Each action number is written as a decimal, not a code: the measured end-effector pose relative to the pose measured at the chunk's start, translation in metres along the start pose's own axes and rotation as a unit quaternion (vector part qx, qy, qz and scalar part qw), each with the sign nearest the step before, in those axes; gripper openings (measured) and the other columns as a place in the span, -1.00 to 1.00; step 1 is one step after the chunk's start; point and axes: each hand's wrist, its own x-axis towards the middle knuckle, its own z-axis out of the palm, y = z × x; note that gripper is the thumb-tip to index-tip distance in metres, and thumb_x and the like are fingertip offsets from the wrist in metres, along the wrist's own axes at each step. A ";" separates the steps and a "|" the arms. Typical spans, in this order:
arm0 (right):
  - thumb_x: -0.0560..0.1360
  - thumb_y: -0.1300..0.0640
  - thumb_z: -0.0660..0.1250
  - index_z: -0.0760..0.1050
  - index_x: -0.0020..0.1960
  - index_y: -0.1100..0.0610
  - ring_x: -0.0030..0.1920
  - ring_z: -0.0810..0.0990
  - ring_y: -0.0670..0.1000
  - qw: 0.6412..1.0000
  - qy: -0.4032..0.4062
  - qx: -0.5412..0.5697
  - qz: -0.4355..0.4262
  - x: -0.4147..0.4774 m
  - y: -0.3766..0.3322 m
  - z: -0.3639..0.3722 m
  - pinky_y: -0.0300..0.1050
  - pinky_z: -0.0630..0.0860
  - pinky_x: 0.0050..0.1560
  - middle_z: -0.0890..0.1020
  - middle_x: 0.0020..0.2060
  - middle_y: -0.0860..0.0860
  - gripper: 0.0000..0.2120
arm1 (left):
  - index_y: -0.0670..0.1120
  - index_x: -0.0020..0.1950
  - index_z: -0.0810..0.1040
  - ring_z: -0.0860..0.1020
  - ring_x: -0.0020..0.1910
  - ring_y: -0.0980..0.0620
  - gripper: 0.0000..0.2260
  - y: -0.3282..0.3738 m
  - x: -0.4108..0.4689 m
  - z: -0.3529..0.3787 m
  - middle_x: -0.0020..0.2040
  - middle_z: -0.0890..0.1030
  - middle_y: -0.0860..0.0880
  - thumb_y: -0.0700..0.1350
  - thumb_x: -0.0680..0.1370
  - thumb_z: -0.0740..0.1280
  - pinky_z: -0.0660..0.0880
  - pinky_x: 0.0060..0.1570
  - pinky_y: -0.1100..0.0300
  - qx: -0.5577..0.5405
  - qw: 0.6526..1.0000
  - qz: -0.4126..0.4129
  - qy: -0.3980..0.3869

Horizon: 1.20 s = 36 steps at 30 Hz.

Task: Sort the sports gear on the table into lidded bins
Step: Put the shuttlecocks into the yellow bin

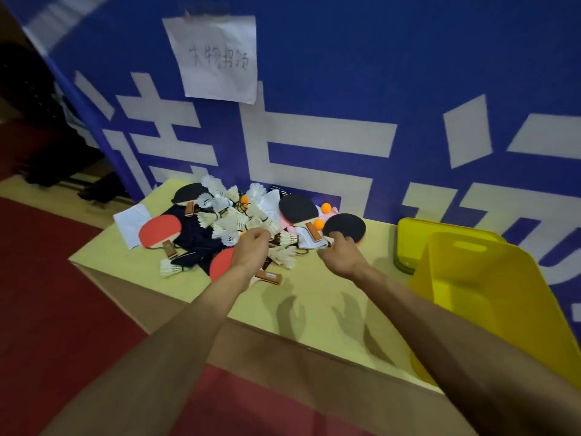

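Closest to us on the right is the yellow bin [490, 309], at the table's [314, 297] right end. The right forearm crosses its near corner and the frame edge chops off the rest, so no idea what's in it. A yellow panel [456, 265] with a handle slot stands up at its far side. Behind that a second bin [408, 237] pokes out, just a corner, insides hidden too.

The right hand [341, 256] is wrapped around the handle of a black paddle [344, 228]. The handle itself is buried in the fist. The blade points away from us toward the banner [314, 136], long axis running roughly near to far, tipped a bit right, held just beside the pile's right edge.

The left hand [251, 247] is over the pile with its fingers curled down into the shuttlecocks [232, 218]. Can't tell if it's actually got hold of anything. Its forearm covers part of a red paddle [221, 262], whose handle sticks out to the right.

Further back it's a jumble: shuttlecocks heaped on a dark cloth [191, 234], another red paddle [160, 231] on the left with its handle pointing toward us, two more black ones in the heap, and orange balls [327, 208] near the back right. White paper [130, 221] hangs off the table's left edge. Taped on the banner is a note [217, 58], handwriting too blurry to read.
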 end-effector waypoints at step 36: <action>0.46 -0.06 0.37 0.22 0.41 0.20 0.31 0.40 0.25 0.964 -0.053 0.118 0.231 0.210 -0.001 0.155 0.07 0.40 0.30 0.39 0.32 0.25 -0.35 | -0.08 0.28 0.50 0.51 0.16 -0.08 -0.73 -0.068 0.247 -0.012 0.21 0.53 -0.10 -0.12 0.58 0.24 0.40 0.05 0.17 0.124 0.987 -0.059 -0.089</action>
